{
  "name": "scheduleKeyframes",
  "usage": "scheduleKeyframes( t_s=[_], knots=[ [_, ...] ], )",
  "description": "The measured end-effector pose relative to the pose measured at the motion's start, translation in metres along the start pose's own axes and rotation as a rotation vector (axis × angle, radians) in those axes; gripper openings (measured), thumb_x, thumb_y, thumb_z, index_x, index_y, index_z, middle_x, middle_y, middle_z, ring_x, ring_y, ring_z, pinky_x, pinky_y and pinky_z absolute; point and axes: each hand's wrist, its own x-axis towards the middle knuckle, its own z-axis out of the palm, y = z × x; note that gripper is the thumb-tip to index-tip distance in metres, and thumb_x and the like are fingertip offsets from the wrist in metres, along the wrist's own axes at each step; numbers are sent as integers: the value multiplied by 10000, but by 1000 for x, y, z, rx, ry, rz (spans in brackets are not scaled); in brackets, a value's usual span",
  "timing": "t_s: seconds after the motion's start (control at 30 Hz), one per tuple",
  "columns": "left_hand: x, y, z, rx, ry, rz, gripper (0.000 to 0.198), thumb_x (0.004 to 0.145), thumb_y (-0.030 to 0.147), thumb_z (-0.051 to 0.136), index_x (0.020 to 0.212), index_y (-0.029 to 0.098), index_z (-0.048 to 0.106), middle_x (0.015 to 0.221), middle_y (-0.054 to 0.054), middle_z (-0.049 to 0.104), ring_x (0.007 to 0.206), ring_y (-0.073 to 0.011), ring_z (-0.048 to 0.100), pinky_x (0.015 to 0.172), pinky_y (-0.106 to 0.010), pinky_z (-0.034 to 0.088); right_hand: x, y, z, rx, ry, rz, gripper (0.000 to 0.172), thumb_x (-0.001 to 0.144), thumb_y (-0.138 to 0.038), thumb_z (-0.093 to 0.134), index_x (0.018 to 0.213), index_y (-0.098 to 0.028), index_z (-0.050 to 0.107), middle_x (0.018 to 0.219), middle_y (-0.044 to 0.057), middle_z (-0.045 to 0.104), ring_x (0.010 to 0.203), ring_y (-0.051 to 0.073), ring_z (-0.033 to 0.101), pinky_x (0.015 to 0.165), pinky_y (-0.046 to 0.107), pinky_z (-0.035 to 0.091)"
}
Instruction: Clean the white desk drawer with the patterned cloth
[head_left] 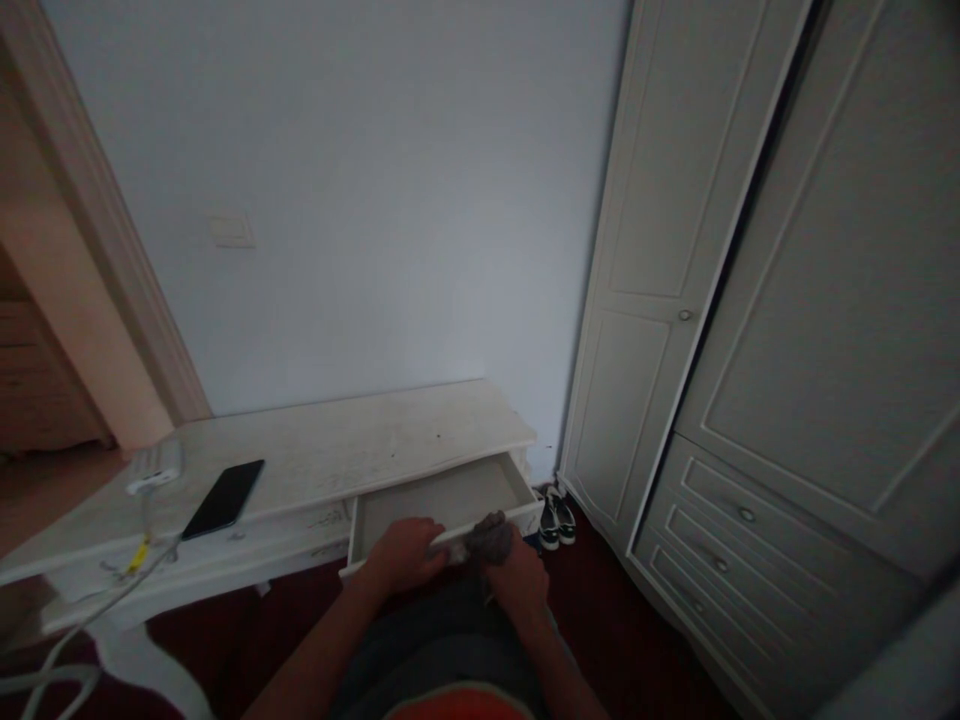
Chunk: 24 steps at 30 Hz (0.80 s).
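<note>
A white drawer (450,497) stands pulled out at the right end of a white console table (360,435); the part of its inside that shows is bare. My left hand (409,553) is closed over the drawer's front edge, left of its middle. In my right hand (517,575) is a crumpled grey cloth (489,538), bunched against the drawer front. The fingers are wrapped round it, and part of the cloth hangs below.
A black phone (225,498) and a white device (156,466) with a cable lie on the table's left part. Dark shoes (556,518) stand on the red floor beside the table. A white wardrobe (645,350) rises on the right.
</note>
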Motion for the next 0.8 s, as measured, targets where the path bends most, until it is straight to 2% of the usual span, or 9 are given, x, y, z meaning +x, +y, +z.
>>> scheduleKeyframes(
  t_s=[0.1, 0.2, 0.4, 0.53, 0.63, 0.8],
  knots=[
    [1, 1, 0, -1, 8, -14, 428, 976, 511, 475, 1190, 245, 733, 1166, -116, 785, 1114, -308, 722, 972, -404, 528, 9, 14, -12, 14, 35, 92, 495, 875, -582, 628, 1265, -278, 650, 1113, 124, 797, 1046, 338, 767, 834, 403, 548],
    [2, 1, 0, -2, 8, -16, 429, 985, 517, 456, 1164, 247, 737, 1146, -118, 788, 1101, -304, 725, 967, -403, 527, 10, 12, -9, 12, 35, 103, 499, 871, -602, 625, 1251, -279, 654, 1104, 120, 799, 1029, 326, 770, 823, 390, 543],
    [0, 4, -4, 4, 8, -17, 410, 992, 509, 447, 1110, 253, 744, 1090, -107, 788, 1049, -292, 732, 923, -391, 538, -9, -17, 13, -18, 27, -75, 433, 875, -523, 649, 1211, -249, 654, 1073, 130, 795, 1034, 312, 762, 821, 356, 525],
    [-3, 6, -5, 2, 10, -29, 360, 967, 471, 490, 1136, 258, 726, 1108, -106, 781, 1059, -296, 729, 914, -388, 544, -12, -28, 0, -27, 51, -110, 304, 889, -476, 656, 1113, -271, 654, 1026, 97, 789, 1004, 298, 761, 776, 325, 505],
    [-6, 6, -4, -6, 9, -39, 335, 943, 434, 530, 1178, 271, 705, 1146, -108, 775, 1095, -307, 721, 922, -391, 542, -9, -40, -10, -50, 83, -190, 222, 911, -396, 629, 1088, -262, 628, 1026, 89, 773, 962, 286, 761, 746, 316, 490],
    [-24, -13, -3, -1, -37, -65, 258, 949, 366, 540, 1108, 275, 723, 1097, -107, 791, 1032, -300, 735, 920, -403, 530, -8, -67, -1, -145, 55, -421, 252, 845, -270, 647, 1092, -227, 615, 1044, 97, 750, 954, 288, 748, 768, 327, 504]
  ],
)
